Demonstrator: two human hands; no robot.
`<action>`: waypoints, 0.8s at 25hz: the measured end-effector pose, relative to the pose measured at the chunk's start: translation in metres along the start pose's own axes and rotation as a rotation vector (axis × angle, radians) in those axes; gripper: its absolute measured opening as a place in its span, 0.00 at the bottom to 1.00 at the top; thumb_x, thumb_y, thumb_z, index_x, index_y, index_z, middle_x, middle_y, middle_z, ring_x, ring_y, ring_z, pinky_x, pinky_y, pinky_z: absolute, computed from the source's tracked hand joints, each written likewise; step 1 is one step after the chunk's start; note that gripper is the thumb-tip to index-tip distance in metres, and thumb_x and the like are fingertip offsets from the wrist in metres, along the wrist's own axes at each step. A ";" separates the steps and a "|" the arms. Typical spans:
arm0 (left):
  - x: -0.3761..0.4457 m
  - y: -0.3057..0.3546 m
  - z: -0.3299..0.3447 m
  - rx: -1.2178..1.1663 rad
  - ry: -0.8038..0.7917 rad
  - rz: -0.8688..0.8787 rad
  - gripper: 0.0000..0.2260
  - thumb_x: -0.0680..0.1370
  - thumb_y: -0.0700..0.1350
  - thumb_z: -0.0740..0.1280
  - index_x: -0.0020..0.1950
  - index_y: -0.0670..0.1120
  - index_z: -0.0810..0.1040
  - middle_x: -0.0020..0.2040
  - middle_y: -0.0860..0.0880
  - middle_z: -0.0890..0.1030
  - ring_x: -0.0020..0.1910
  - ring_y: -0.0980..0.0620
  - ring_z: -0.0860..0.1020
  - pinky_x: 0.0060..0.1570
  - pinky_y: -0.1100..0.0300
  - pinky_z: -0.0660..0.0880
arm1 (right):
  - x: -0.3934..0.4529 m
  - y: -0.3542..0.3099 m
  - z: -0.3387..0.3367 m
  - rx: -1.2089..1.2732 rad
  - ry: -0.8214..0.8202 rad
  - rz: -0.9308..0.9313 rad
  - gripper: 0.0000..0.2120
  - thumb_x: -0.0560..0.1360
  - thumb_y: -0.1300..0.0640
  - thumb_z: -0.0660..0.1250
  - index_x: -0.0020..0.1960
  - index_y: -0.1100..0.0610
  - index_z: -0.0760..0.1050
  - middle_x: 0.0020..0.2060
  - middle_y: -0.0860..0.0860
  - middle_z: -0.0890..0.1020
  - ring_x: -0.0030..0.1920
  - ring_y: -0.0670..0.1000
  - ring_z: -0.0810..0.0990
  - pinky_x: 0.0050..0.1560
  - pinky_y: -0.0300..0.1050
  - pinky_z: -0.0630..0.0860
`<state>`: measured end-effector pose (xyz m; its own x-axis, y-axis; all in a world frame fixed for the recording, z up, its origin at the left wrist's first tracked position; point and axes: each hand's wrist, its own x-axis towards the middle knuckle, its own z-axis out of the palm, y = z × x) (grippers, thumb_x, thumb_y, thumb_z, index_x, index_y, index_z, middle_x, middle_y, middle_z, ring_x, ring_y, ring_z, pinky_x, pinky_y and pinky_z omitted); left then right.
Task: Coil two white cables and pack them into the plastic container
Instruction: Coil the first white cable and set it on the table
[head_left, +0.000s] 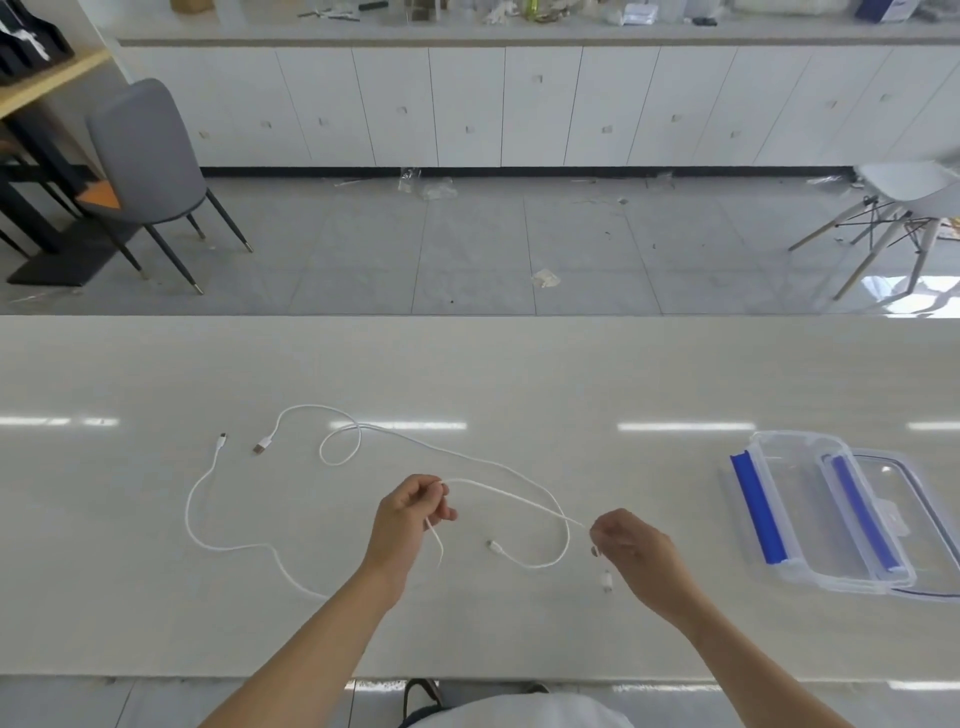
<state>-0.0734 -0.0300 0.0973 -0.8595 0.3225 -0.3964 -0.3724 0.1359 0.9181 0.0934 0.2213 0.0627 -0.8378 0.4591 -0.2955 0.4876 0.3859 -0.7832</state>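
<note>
Two white cables lie on the white table (519, 374). My left hand (410, 514) pinches one cable (511, 494), which stretches taut to my right hand (626, 540), also pinched on it. A white plug (607, 579) dangles below my right hand, and a short length hangs under my left. The second cable (415, 441) lies loose, from a USB plug (262, 446) through a small loop to an end (493, 545) between my hands. A clear plastic container (800, 499) with blue clips stands open at the right, apart from both hands.
The container's clear lid (906, 499) lies against its right side. A long run of white cable (193, 499) curves across the table's left part and passes under my left forearm. Beyond the table's far edge are floor, a grey chair (145, 156) and a white chair (904, 192).
</note>
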 end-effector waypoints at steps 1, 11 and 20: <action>0.001 0.001 -0.003 -0.026 0.027 0.000 0.10 0.82 0.35 0.62 0.43 0.40 0.79 0.32 0.48 0.77 0.38 0.46 0.81 0.46 0.59 0.77 | 0.001 0.000 -0.004 0.011 -0.021 0.014 0.09 0.78 0.58 0.68 0.44 0.44 0.80 0.37 0.48 0.86 0.41 0.46 0.84 0.48 0.49 0.80; -0.013 0.003 -0.006 0.068 -0.295 0.003 0.11 0.81 0.34 0.62 0.41 0.42 0.78 0.29 0.48 0.72 0.29 0.50 0.72 0.44 0.53 0.76 | 0.015 -0.047 0.052 -0.171 -0.092 -0.242 0.35 0.73 0.43 0.71 0.76 0.40 0.60 0.70 0.32 0.61 0.69 0.36 0.60 0.67 0.37 0.61; 0.008 0.027 -0.029 -0.237 -0.044 0.037 0.16 0.82 0.34 0.60 0.38 0.45 0.80 0.28 0.50 0.70 0.28 0.52 0.69 0.38 0.56 0.74 | 0.014 -0.056 0.021 0.248 -0.350 -0.062 0.14 0.81 0.51 0.64 0.39 0.52 0.80 0.38 0.49 0.85 0.40 0.46 0.78 0.50 0.48 0.71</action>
<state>-0.1005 -0.0513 0.1186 -0.8601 0.3641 -0.3573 -0.4171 -0.0989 0.9035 0.0491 0.1898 0.0909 -0.9174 0.1250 -0.3778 0.3954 0.1803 -0.9006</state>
